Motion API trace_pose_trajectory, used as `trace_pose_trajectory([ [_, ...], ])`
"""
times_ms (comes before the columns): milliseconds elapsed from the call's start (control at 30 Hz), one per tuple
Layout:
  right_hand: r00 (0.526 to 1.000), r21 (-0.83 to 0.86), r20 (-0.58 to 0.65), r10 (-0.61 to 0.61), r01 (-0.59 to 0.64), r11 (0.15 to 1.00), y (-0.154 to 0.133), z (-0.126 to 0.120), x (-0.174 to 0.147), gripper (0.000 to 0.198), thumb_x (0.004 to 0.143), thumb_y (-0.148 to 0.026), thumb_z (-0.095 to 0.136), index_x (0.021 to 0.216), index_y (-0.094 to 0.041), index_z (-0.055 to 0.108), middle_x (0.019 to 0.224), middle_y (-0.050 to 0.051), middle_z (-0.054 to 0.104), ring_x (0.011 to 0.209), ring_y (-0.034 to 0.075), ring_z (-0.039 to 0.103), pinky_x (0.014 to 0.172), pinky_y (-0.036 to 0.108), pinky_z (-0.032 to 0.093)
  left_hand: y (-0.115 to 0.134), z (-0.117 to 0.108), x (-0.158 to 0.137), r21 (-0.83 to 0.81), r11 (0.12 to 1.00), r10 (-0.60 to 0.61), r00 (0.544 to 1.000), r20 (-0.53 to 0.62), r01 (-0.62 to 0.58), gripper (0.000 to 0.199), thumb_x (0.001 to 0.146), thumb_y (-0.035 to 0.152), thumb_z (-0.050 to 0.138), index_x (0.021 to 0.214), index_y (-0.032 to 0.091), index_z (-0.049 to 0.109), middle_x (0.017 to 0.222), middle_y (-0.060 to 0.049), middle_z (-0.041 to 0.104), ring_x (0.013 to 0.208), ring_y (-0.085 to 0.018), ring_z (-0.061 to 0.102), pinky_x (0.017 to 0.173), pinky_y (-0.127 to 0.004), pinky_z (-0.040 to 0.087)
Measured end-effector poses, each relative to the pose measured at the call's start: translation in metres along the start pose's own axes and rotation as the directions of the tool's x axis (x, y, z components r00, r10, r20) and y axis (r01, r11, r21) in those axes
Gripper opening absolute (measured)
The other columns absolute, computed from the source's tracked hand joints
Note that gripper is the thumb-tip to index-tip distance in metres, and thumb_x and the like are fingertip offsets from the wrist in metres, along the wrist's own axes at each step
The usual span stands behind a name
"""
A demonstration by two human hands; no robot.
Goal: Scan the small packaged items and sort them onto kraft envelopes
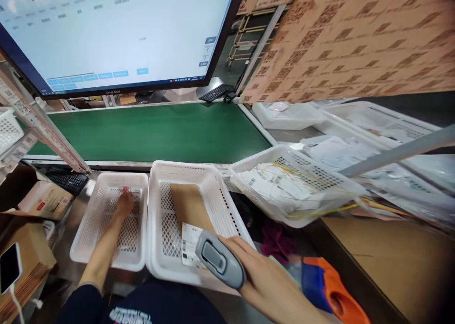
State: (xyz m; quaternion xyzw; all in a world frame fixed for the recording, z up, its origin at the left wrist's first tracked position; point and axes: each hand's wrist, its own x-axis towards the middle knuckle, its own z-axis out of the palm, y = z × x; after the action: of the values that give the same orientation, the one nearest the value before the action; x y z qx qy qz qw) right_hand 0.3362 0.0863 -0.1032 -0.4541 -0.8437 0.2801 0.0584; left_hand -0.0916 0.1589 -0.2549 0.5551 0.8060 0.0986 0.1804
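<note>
phone: a white smartphone [9, 266] is lying on a cardboard box [30, 262] at the far left edge, cable trailing down from it.
small box: a brown carton with a red label [45, 199] is sitting just behind that, next to a black keyboard [68, 180].
left basket: a white perforated plastic basket [85, 238] is sitting on the steel bench, touching the middle basket's left wall.
left hand: the left hand [124, 204] is reaching down into the left basket, fingers curled on a small clear packet with a pink spot [125, 189] on the basket floor; cannot tell whether it is actually gripping it.
middle basket: a second white basket [158, 248] is holding a brown kraft envelope [186, 205] lying flat, with a white barcode label [190, 244] at its near end.
right hand: the right hand [265, 276] is closed around a grey handheld barcode scanner [219, 260], its head hovering over the label and the basket's near rim.
conveyor: a green belt [159, 132] is running behind the baskets, under a large monitor [110, 30] showing a pale software screen.
right basket: a third white basket [256, 198] is tilting on the bench edge, filled with bagged white packets and yellow cords.
tape tool: an orange and blue tool [325, 288] is lying low right, near the right wrist.
far right: more white trays [377, 120] with bagged goods are sitting under a sheet of printed codes [348, 39].
</note>
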Motion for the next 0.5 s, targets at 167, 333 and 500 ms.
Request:
trace_pose_trajectory([
  [167,1.000,-0.312,0.000,-0.016,0.015,0.950,-0.026,-0.003,0.023,0.084,0.074,-0.008,0.051,0.157,-0.020,0.051,0.137,0.014,0.065,0.093,0.026,0.076,0.070,0.033,0.055,0.032,-0.040,-0.024,-0.051,0.981,0.182,0.976,-0.121,-0.189,0.028,0.091,0.016,0.068,0.119,0.021,0.067,0.132,-0.013,0.068,0.122,-0.028,0.065,0.103,-0.039,0.051],
  [333,0.995,-0.460,0.020,-0.102,0.100,0.882,-0.056,-0.016,0.042,0.086,0.074,-0.010,0.055,0.159,-0.011,0.047,0.138,0.018,0.066,0.099,0.031,0.076,0.076,0.039,0.059,0.084,-0.073,-0.069,-0.111,0.808,0.563,0.814,-0.143,-0.579,0.033,0.086,0.014,0.067,0.117,0.024,0.069,0.123,-0.012,0.071,0.116,-0.032,0.064,0.099,-0.043,0.052],
  [500,0.998,-0.473,0.025,-0.064,0.068,0.878,-0.057,-0.016,0.033,0.082,0.074,-0.008,0.056,0.155,-0.009,0.051,0.129,0.018,0.070,0.097,0.032,0.077,0.076,0.039,0.061,0.110,-0.056,-0.090,-0.251,0.638,0.750,0.661,-0.014,-0.728,0.030,0.091,0.026,0.072,0.120,0.023,0.071,0.117,-0.014,0.075,0.108,-0.034,0.068,0.093,-0.045,0.055],
])
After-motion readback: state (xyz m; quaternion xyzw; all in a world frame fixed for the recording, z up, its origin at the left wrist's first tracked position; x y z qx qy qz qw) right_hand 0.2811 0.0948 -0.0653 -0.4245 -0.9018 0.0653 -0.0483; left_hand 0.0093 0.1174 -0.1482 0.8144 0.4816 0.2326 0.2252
